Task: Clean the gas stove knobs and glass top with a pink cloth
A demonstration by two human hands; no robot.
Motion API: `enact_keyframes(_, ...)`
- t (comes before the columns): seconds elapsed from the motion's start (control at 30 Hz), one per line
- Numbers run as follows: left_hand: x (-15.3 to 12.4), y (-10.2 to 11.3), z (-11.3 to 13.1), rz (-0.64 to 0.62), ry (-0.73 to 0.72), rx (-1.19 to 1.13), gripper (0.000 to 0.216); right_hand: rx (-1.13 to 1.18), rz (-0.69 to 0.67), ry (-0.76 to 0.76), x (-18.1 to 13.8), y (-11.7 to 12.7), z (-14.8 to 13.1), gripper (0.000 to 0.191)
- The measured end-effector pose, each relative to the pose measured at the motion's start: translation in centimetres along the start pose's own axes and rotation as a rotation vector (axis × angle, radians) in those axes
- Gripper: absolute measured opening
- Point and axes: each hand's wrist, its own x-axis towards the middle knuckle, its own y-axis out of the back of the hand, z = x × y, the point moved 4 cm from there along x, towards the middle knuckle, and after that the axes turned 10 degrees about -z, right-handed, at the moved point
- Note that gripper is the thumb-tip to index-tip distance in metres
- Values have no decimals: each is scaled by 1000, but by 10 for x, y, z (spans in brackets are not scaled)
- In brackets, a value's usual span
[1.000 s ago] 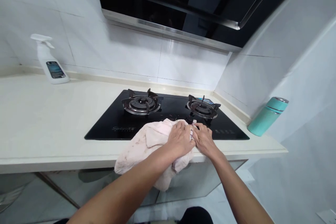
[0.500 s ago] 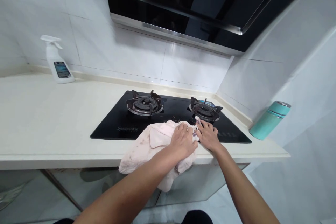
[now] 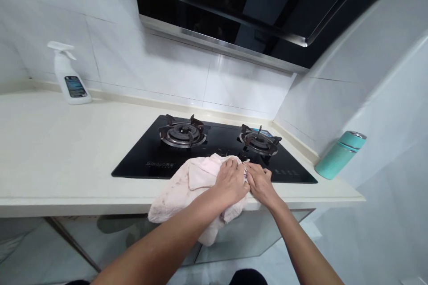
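Note:
A stained pinkish-white cloth (image 3: 187, 185) lies over the front edge of the black glass gas hob (image 3: 214, 151) and hangs off the countertop (image 3: 67, 156). My left hand (image 3: 231, 181) presses down on the cloth's right part with fingers curled into it. Right beside it, my right hand (image 3: 261, 182) rests on the hob's front strip, its fingers touching the cloth's edge near the control knob. The knob is mostly hidden by the hands and cloth.
Two burners (image 3: 182, 133) (image 3: 260, 139) sit on the hob. A white spray bottle (image 3: 68, 75) stands at the back left by the tiled wall. A teal flask (image 3: 339, 155) stands at the right counter end. A black range hood (image 3: 254, 4) overhangs.
Both hands have stayed at the hob's front, shifting slightly; the right hand drew back toward the cloth edge. The camera view moved a little.

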Motion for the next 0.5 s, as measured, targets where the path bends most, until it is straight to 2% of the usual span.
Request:
enact_keyframes(0.23, -13, 6, 1, 14, 18, -45, 46, -3, -182, 74, -3, 12, -16, 52)
enact_keyframes(0.37, -18, 8, -2, 51, 22, -57, 43, -32, -279, 6, 2, 21, -32, 49)
enact_keyframes(0.5, -22, 5, -9, 69, 22, -71, 41, -49, -303, -75, 12, 18, -43, 43)
